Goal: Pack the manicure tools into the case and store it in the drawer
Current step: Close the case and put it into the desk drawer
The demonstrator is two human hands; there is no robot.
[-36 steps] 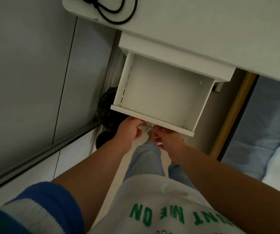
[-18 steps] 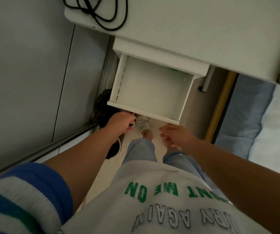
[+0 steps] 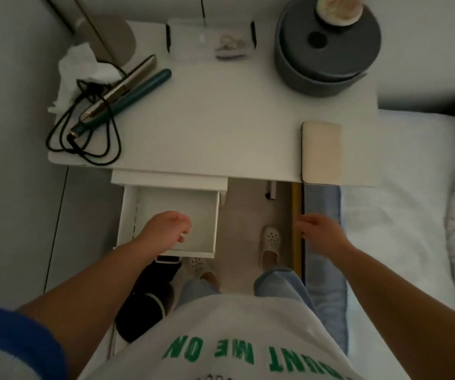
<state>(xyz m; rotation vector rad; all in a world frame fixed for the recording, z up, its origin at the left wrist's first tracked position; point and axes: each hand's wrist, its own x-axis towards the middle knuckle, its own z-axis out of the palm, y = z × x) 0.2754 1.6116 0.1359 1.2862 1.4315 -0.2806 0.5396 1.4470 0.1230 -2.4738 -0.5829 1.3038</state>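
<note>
Head view, looking straight down over a white bedside table (image 3: 221, 127). The drawer (image 3: 130, 215) beneath the table's left part stands pulled out, its white interior bare where visible. The left hand (image 3: 166, 231) hangs over the drawer's front edge, fingers loosely curled with small gaps between them, gripping nothing. The right hand (image 3: 321, 233) is held apart to the right, over the edge of the bed (image 3: 399, 215), fingers spread and empty. A closed beige case (image 3: 321, 152) lies flat at the table's front right corner, well apart from both hands and from the drawer; whether it is the manicure case cannot be told. At the table's left lie a gold-and-teal hair straightener (image 3: 123, 94) with its black cord (image 3: 83, 133) looped beside it, and crumpled white tissue (image 3: 77, 67) behind it. A dark round container (image 3: 327, 48) stands at the back right, with a pale round object (image 3: 338, 9) on its lid. A clear tray (image 3: 211, 38) sits at the back centre; its contents are blurred.
</note>
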